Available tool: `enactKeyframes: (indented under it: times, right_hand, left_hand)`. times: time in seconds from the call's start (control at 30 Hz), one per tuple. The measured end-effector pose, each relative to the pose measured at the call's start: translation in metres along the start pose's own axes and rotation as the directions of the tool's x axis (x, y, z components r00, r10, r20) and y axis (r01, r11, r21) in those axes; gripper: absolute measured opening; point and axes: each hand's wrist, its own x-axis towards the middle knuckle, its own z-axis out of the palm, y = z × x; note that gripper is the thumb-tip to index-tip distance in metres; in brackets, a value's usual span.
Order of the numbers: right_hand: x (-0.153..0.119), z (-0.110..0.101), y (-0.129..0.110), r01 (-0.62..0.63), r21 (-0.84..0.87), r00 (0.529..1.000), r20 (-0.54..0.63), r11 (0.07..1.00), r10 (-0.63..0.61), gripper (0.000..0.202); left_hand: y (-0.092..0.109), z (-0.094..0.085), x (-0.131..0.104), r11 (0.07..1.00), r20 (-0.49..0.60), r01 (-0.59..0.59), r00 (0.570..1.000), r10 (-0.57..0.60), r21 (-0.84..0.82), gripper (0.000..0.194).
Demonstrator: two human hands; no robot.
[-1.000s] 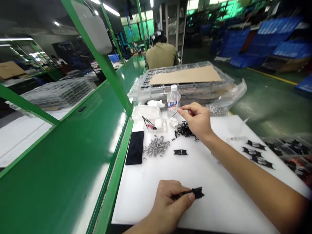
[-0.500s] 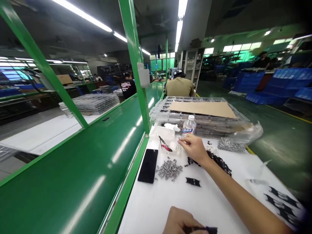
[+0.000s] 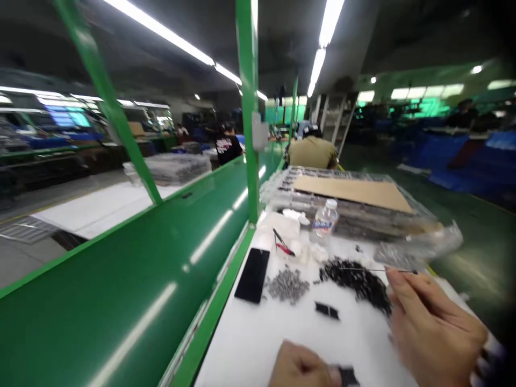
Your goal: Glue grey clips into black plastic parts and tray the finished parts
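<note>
At the bottom edge, my left hand [image 3: 300,366] is closed on a small black plastic part [image 3: 348,375], which sticks out to the right of the fingers. My right hand [image 3: 435,328], blurred by motion, pinches a thin metal rod [image 3: 363,269] between thumb and fingers. The rod points left, over a heap of black parts [image 3: 355,282]. Left of that heap lies a pile of small grey pieces [image 3: 287,286]. A single black part [image 3: 327,310] rests on the white tabletop [image 3: 258,344] between my hands.
A black phone [image 3: 252,275] lies by the green rail at left. Behind are red-handled pliers [image 3: 285,249], a plastic bottle [image 3: 324,219] and stacked clear trays under cardboard [image 3: 350,192]. A plastic bag [image 3: 423,247] sits at right. A person [image 3: 311,151] sits beyond the trays.
My right hand has moved from beside the bottle to the near right, and the rod now shows lying level in its fingers. My left hand still holds the black part. The view has shifted.
</note>
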Motion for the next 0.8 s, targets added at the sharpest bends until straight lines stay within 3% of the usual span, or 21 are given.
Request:
enactKeyframes:
  times: [0.1,0.2,0.3,0.8]
  right_hand:
    - [-0.056,-0.046,-0.004,-0.333,0.143,0.936,-0.068,0.932,0.345,0.030]
    - [-0.106,-0.075,-0.002,-0.458,0.154,0.867,-0.141,0.875,0.479,0.028]
    - [-0.132,-0.083,0.000,-0.497,0.206,0.831,-0.168,0.843,0.531,0.024]
    - [-0.134,-0.072,-0.002,-0.477,0.153,0.868,-0.069,0.865,0.491,0.008]
  left_hand:
    - [-0.016,0.004,-0.005,0.988,0.014,0.101,0.995,-0.100,-0.116,0.061]
    - [-0.016,0.003,-0.005,0.968,0.036,0.155,0.988,-0.151,-0.198,0.060]
    - [-0.010,0.000,-0.005,0.956,0.050,0.175,0.984,-0.168,-0.233,0.058]
    - [-0.008,-0.001,-0.008,0.959,0.077,0.160,0.986,-0.145,-0.235,0.058]
